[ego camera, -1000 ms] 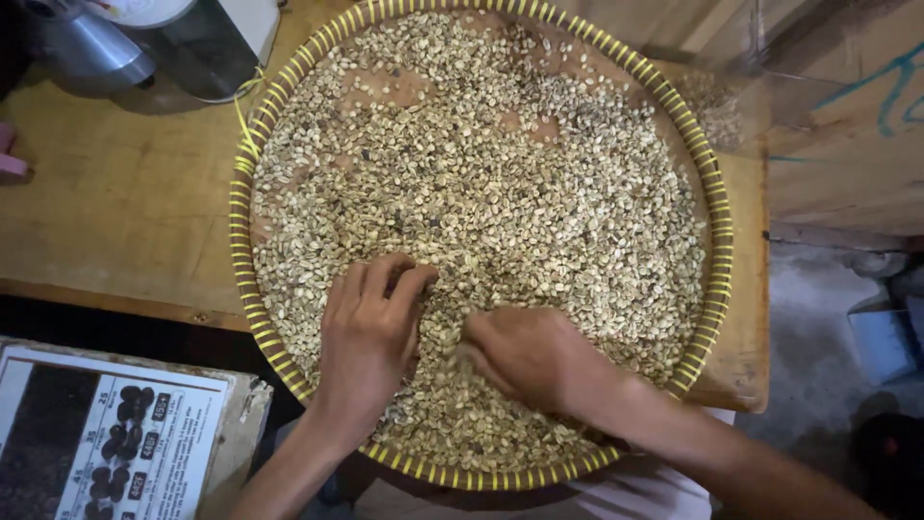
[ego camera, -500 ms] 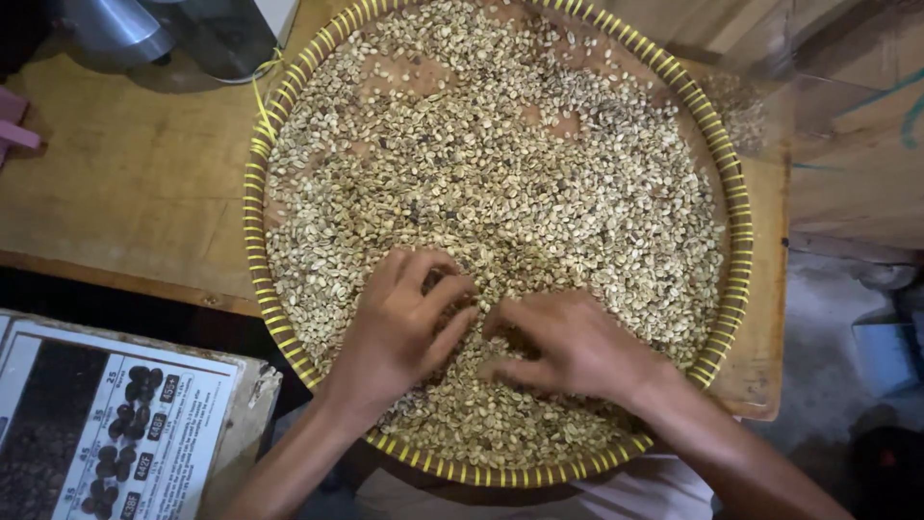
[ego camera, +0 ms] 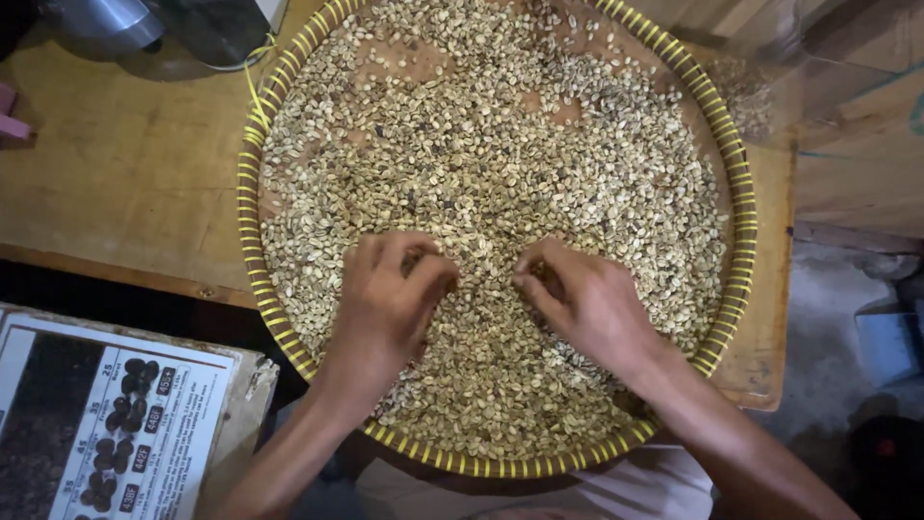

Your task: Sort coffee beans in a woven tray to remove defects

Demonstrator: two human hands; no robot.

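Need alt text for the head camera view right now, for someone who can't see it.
Two bare hands, the left hand and right hand, rest curled on pale green coffee beans spread across a round woven tray with a yellow-bound rim. The tray sits on a wooden table; a printed bean chart lies lower left.

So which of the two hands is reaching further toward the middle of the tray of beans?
It's close, but the left hand reaches slightly further up the round woven tray; the right hand sits a touch lower among the pale beans.
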